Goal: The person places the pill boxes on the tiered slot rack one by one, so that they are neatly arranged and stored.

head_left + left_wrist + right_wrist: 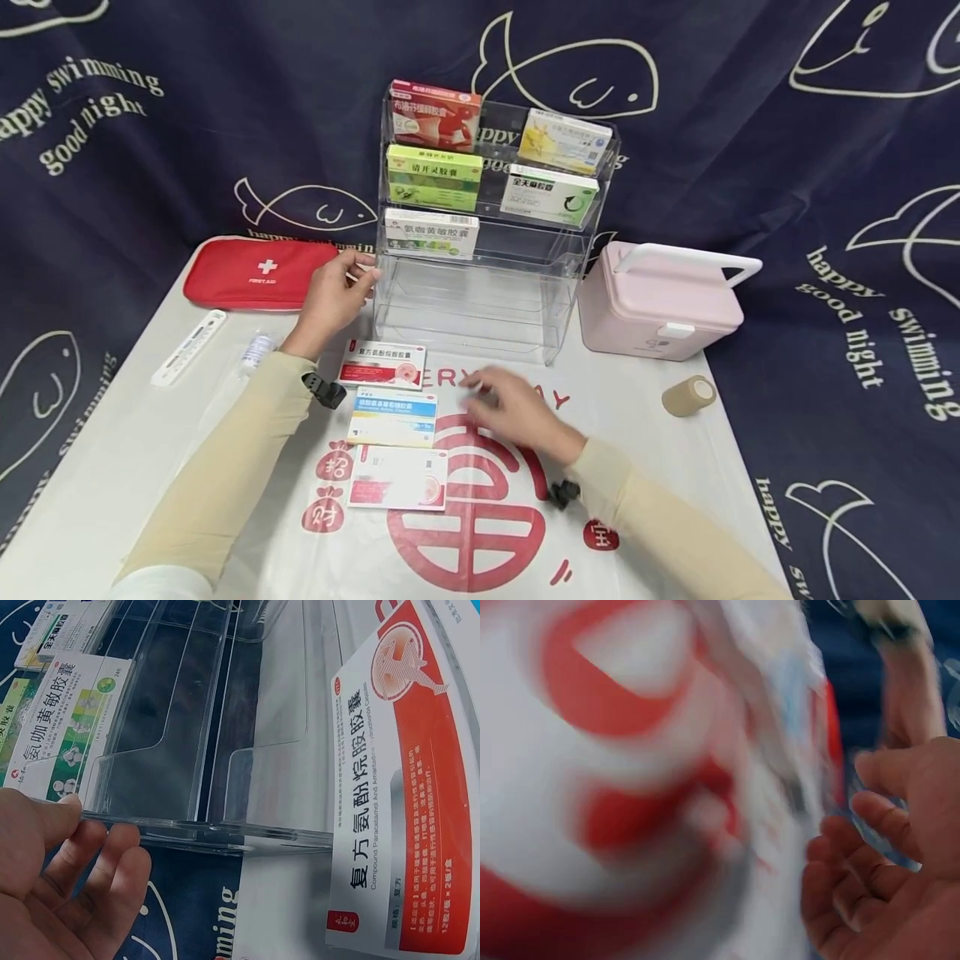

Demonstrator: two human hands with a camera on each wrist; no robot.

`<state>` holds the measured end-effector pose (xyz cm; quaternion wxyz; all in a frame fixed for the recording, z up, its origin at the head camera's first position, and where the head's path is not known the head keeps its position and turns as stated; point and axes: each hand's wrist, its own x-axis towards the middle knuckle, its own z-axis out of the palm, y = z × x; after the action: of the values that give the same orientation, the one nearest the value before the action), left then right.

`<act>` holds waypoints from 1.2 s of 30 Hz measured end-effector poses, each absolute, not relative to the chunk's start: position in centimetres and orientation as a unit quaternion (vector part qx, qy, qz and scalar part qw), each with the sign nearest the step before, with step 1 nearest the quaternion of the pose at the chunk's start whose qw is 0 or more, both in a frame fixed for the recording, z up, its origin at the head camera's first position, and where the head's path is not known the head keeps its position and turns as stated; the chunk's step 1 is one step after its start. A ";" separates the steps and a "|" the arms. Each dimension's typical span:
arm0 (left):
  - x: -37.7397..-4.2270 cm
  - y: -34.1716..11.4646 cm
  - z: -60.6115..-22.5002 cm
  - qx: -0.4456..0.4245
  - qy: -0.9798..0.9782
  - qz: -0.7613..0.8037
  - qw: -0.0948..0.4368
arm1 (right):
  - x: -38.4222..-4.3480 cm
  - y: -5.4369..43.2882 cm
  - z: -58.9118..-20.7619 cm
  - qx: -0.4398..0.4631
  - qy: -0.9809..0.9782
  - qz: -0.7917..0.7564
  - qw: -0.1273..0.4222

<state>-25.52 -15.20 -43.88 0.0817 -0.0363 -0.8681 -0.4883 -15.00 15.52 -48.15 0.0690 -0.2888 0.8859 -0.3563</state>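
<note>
My left hand (333, 292) grips the left side edge of a clear tiered display rack (468, 293), thumb and fingertips at its plastic rim in the left wrist view. My right hand (517, 412) is over the table with loosely bent fingers and holds nothing. Left of it lie three medicine boxes in a column: a red-and-white box (384, 365), a blue, white and yellow box (393, 417) and another red-and-white box (397, 479). On the rack stand a red box (437, 117), a yellow-and-white box (564, 142), a green box (435, 179), a white-and-green box (550, 196) and a white box (431, 235).
A red first-aid pouch (255, 275) lies left of the rack, with a white strip-shaped packet (189, 347) and a small wrapped item (257, 352) before it. Rightward stand a pink lidded case (660, 304) with a white handle and a tan roll (687, 396).
</note>
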 end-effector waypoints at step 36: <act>-25.4 -15.2 -44.3 -0.046 -0.864 -0.492 0.095 | -7.1 13.5 -51.7 -0.320 0.837 -0.444 0.026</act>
<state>-25.43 -15.19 -44.27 0.0950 -0.0458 -0.8640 -0.4924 -7.08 13.50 -51.75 0.0258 -0.3200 0.8367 -0.4438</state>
